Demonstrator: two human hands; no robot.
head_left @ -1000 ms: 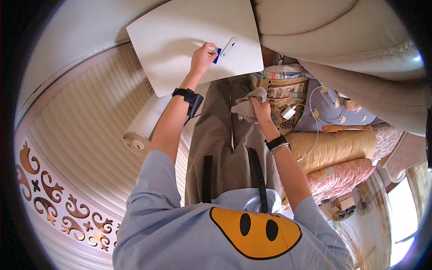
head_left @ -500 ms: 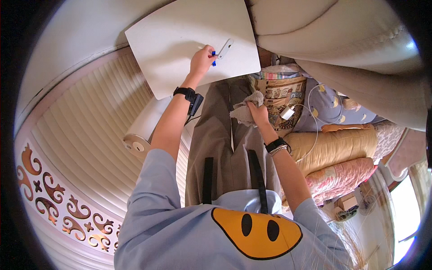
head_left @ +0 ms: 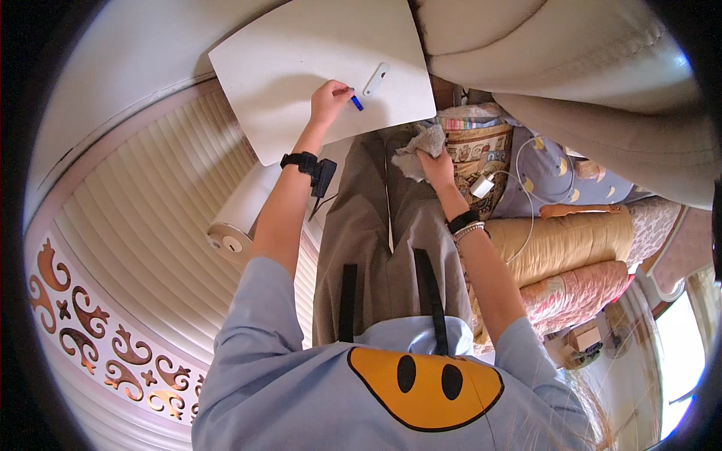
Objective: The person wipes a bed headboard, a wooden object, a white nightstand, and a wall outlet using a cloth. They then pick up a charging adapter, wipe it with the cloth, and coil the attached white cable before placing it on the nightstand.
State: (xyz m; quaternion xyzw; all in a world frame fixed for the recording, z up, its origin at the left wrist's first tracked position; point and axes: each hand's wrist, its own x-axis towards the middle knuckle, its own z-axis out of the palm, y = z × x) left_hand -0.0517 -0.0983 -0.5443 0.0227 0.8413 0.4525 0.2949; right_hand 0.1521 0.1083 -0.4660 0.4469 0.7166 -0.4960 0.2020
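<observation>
My left hand (head_left: 329, 102) is over the white tabletop (head_left: 278, 60), thumb and fingers pinched together. Right at its fingertips lies a small blue stick-like piece (head_left: 357, 103), tilted. Whether the fingers grip its upper end or something else small, I cannot tell. Just beyond it, a flat white oblong piece (head_left: 376, 79) with rounded ends and a dark spot rests on the table. My right hand (head_left: 438, 169) is closed around a crumpled grey cloth (head_left: 421, 152), held above my lap near the table's front edge.
A white cylindrical bolster-like part (head_left: 239, 218) is beside my left leg. To the right lie a patterned cushion (head_left: 474, 150), a white charger (head_left: 482, 186) with its cable, and folded bedding (head_left: 571, 237). A beige padded surface (head_left: 556, 45) rises behind them.
My left hand has shifted slightly left, and the blue piece shows more, now slanted. My right hand has moved up with the cloth, closer to the table edge.
</observation>
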